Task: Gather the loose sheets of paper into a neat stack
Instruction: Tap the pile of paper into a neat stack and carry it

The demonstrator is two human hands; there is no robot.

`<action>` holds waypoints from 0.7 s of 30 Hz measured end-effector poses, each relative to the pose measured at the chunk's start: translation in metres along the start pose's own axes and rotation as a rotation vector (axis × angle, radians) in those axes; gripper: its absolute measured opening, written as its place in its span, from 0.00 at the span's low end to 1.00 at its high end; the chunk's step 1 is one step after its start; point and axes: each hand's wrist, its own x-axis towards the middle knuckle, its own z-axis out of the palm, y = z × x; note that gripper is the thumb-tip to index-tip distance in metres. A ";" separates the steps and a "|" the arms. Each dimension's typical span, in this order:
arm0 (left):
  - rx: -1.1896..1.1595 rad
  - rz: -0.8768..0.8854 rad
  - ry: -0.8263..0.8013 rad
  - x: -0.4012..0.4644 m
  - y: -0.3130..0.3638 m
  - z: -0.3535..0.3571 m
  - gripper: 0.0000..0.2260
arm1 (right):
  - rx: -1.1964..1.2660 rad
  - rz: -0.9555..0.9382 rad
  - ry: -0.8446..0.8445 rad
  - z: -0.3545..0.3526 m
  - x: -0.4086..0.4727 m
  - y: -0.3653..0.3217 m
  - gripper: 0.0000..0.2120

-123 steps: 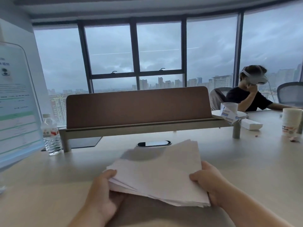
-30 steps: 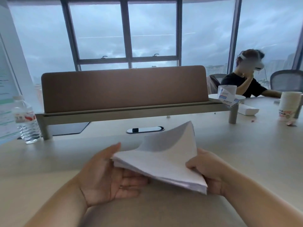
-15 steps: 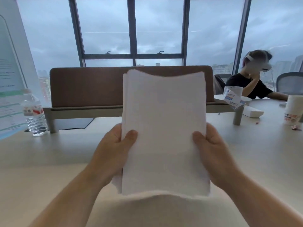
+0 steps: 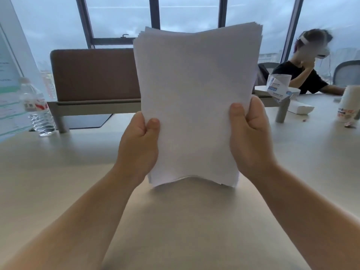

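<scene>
Both hands, left hand (image 4: 139, 145) and right hand (image 4: 250, 137), grip an upright paper stack (image 4: 194, 106) above a pale bench (image 4: 194, 221); big windows (image 4: 120, 16) far behind.

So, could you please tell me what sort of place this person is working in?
Most likely a shared office high in a building. A brown desk divider stands on the long pale table, tall windows show cloudy sky and city blocks, and another person sits by a mesh office chair.
</scene>
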 end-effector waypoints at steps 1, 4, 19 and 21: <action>-0.007 0.008 -0.003 0.003 0.003 0.001 0.07 | 0.006 0.004 0.009 0.001 0.005 -0.003 0.06; -0.025 -0.029 0.051 0.007 0.001 -0.003 0.08 | 0.034 0.055 0.038 -0.005 0.014 0.002 0.04; -0.043 -0.038 -0.017 0.002 -0.025 0.000 0.12 | -0.071 -0.057 0.003 -0.009 0.000 0.028 0.05; 0.037 -0.032 0.000 0.004 -0.036 -0.009 0.11 | -0.062 0.000 -0.018 -0.015 0.003 0.036 0.04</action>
